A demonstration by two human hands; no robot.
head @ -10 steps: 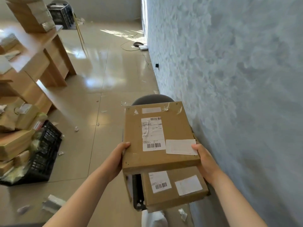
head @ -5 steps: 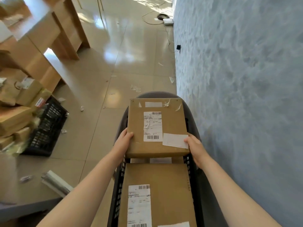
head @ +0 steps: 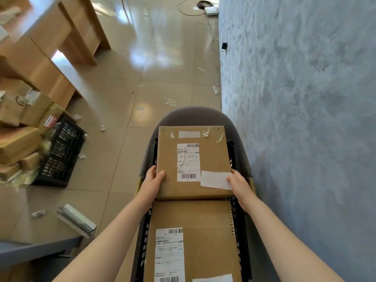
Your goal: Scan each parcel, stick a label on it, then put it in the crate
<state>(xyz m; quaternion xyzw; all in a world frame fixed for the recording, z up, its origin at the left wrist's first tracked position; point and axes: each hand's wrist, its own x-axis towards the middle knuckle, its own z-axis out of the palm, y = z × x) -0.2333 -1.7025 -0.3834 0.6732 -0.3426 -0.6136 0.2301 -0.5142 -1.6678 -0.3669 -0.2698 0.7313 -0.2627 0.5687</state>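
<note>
A flat brown cardboard parcel (head: pixel 211 157) with a barcode label and a plain white label sits at the far end of a black crate (head: pixel 237 218) on a grey chair. My left hand (head: pixel 151 185) grips its near left corner, thumb on top. My right hand (head: pixel 239 185) grips its near right edge beside the white label. A second labelled parcel (head: pixel 203 237) lies in the crate nearer to me.
A textured grey wall (head: pixel 301 119) runs close along the right. Another black crate (head: pixel 61 153) stands on the floor at left beside stacked parcels (head: pixel 18 139). Wooden shelving (head: pixel 46 47) is at upper left. A grey table edge (head: pixel 30 247) and paper scraps lie at lower left.
The parcel in both hands has gone down from above the crate into its far end. My view has tilted downward.
</note>
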